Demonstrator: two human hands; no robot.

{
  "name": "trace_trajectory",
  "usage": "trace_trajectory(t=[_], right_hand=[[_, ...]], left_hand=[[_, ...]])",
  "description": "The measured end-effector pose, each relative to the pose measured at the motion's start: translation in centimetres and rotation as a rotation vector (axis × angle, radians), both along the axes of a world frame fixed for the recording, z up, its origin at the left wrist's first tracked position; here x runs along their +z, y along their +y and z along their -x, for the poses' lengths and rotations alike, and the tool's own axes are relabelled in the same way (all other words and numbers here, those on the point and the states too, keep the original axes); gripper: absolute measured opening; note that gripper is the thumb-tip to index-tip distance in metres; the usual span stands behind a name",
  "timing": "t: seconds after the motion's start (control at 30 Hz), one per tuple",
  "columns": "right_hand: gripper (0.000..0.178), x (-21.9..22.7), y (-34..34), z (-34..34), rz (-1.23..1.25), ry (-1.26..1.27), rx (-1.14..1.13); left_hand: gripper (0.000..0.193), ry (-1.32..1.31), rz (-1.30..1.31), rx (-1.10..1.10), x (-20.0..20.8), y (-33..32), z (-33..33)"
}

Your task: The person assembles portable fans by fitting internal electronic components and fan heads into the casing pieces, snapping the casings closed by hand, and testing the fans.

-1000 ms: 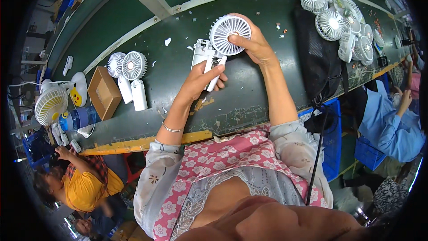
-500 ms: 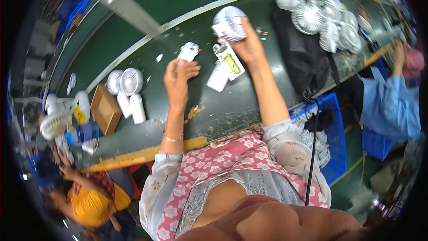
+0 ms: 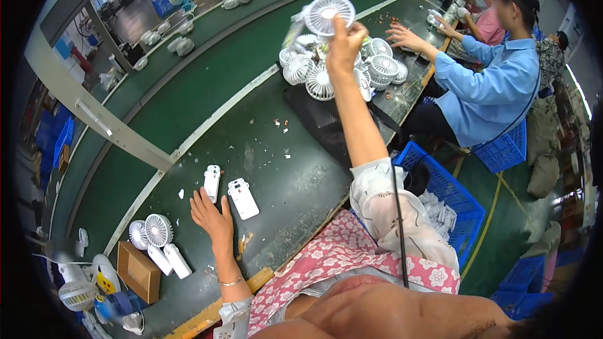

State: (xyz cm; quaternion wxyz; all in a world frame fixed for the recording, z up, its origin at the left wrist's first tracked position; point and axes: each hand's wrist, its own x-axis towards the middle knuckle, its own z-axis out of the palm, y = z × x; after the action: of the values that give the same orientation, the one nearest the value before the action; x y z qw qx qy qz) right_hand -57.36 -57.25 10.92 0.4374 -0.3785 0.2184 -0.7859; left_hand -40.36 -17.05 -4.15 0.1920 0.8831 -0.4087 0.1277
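Surface [image 3: 301,172]: green and scuffed, it curves before you from lower left to upper right.
Co-worker [image 3: 483,88]: in a blue shirt and dark cap, sits along it to your right, one hand over the surface.
Blue crate [image 3: 452,185]: below the surface's edge at your right, white pieces inside.
Fan pile [image 3: 317,78]: white fans heaped on the surface, ahead and to your right.
Black bag [image 3: 317,116]: on the near side of the fan pile, partly behind your right forearm.
Cardboard box [image 3: 138,273]: open, at your far left.
Fan pair [image 3: 159,231]: two white fans lying just beside the cardboard box.
Held fan [image 3: 330,16]: raised over the fan pile; its handle is blurred, and contact with the pile cannot be told.
Right hand [image 3: 347,44]: your grip is narrow, holding the held fan by its round head.
Left hand [image 3: 213,220]: your grip is wide, fingers spread and holding nothing.
White casings [image 3: 244,199]: two lie flat and apart, near your left fingertips.
Scraps [image 3: 181,194]: small white bits scattered about the surface.
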Motion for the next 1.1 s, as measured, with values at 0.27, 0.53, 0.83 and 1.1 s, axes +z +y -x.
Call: trace_trajectory(t=[0.27, 0.53, 0.83, 1.1], right_hand=[[0.050, -3.3, -6.2, 4.9, 0.036, 0.786, -0.497], [0.054, -3.0, -6.1, 5.4, 0.383, 1.512, -0.674], [0.033, -7.2, 21.2, -7.6, 0.472, 1.205, 0.823], [0.026, -13.0, 29.4, -8.0, 0.692, 1.050, 0.515]], left_hand=[[0.058, 0.005, 0.019, 0.050, 0.0, 0.5, 0.5], [0.059, 0.016, 0.249, -0.138, 1.3, -1.5, -0.8], [0.060, 0.019, 0.446, 0.056, 1.6, 1.5, -1.7], [0.042, 0.000, 0.015, 0.720, 4.7, 13.4, -2.2]])
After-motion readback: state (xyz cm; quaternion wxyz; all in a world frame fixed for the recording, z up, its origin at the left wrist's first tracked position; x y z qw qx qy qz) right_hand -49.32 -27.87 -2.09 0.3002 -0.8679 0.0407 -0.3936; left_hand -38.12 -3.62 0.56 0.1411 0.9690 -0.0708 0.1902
